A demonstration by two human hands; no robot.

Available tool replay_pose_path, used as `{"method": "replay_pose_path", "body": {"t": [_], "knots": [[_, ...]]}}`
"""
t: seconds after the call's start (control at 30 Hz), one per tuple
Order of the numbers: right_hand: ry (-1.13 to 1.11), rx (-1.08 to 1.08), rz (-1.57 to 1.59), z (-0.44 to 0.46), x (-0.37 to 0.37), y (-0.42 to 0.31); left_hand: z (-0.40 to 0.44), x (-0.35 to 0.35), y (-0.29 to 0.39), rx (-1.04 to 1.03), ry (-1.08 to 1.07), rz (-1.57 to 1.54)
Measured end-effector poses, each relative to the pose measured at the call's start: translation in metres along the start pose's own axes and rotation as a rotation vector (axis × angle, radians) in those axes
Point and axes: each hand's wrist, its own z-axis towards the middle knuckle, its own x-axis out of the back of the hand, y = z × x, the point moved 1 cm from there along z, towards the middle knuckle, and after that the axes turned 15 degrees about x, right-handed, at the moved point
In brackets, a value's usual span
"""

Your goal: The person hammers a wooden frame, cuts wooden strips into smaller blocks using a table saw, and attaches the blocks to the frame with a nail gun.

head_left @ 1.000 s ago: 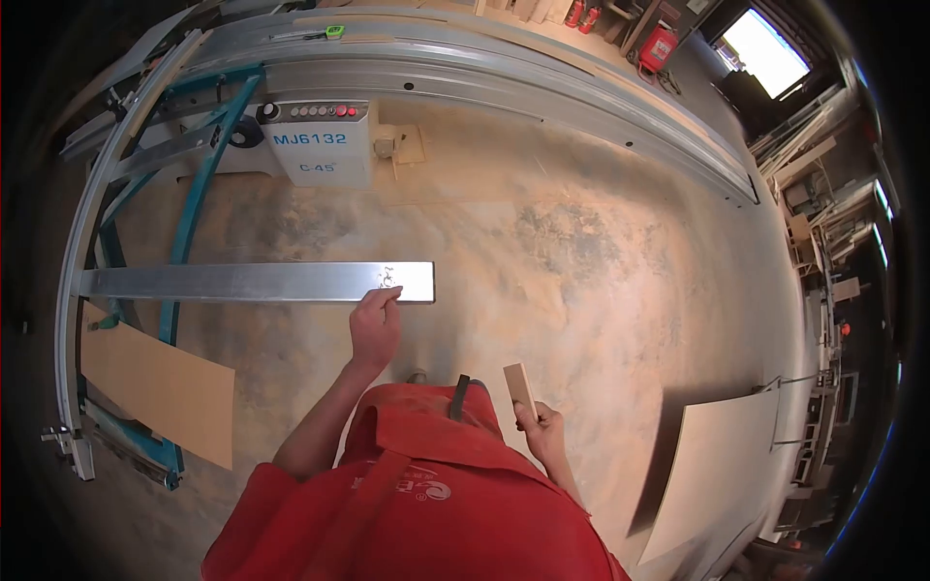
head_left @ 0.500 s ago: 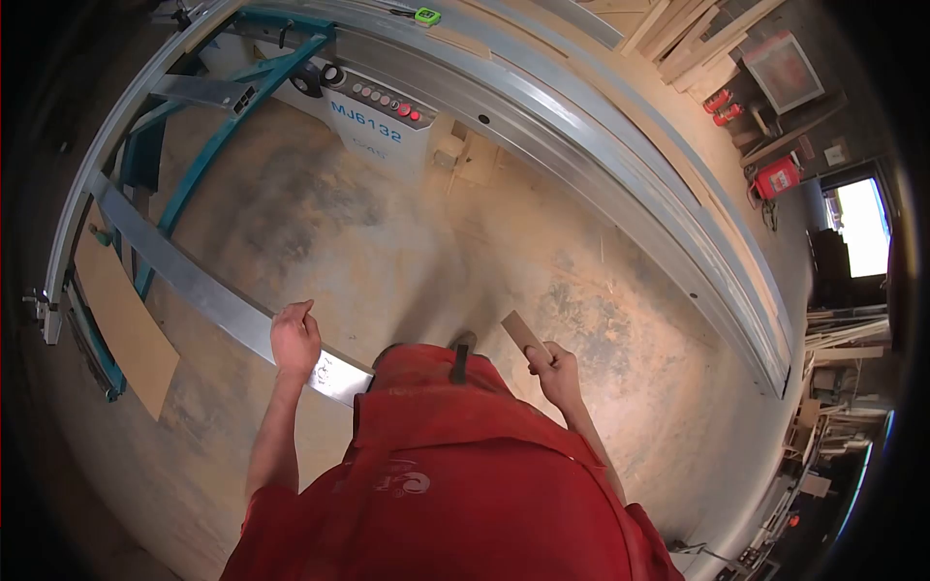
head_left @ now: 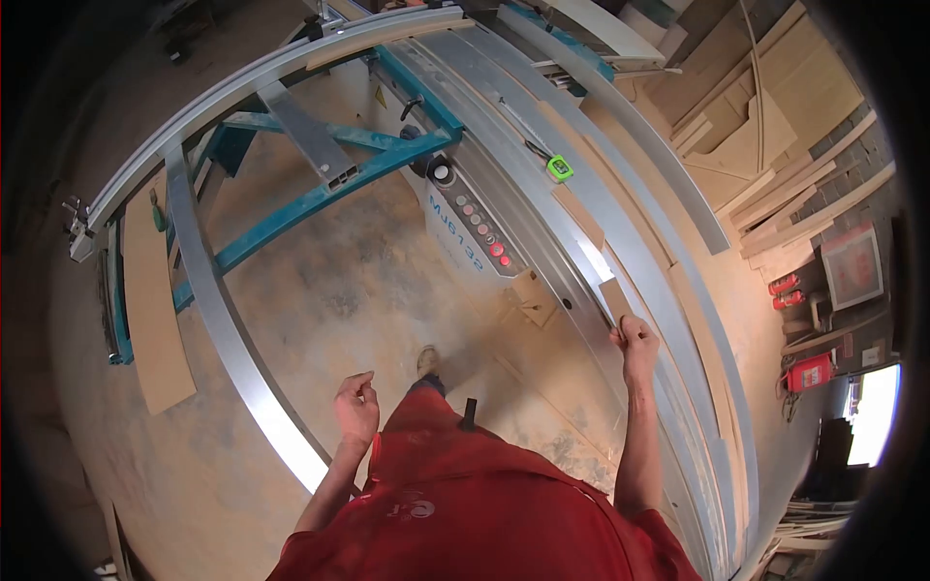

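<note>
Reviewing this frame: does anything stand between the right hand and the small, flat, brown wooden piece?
Nothing visible does: the bare right hand directly grips the small, flat, brown wooden piece by its lower end in the view.

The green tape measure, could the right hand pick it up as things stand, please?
Probably not without a step: the right hand holds a wooden strip, and the tape measure lies well ahead of it.

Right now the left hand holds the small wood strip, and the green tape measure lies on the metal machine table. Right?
Wrong hand: the right hand holds the small wood strip, as the head view shows, not the left hand. The green tape measure does lie on the metal machine table.
</note>
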Motion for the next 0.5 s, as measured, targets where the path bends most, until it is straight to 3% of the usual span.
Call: {"method": "replay_pose_path", "body": {"t": [0.23, 0.5], "knots": [[0.079, -0.002, 0.074, 0.109, -0.047, 0.005, 0.143, -0.03, 0.104, -0.012, -0.083, -0.078], [-0.277, 0.079, 0.005, 0.239, -0.217, -0.018, 0.251, -0.086, 0.2, -0.1, -0.16, -0.045]]}}
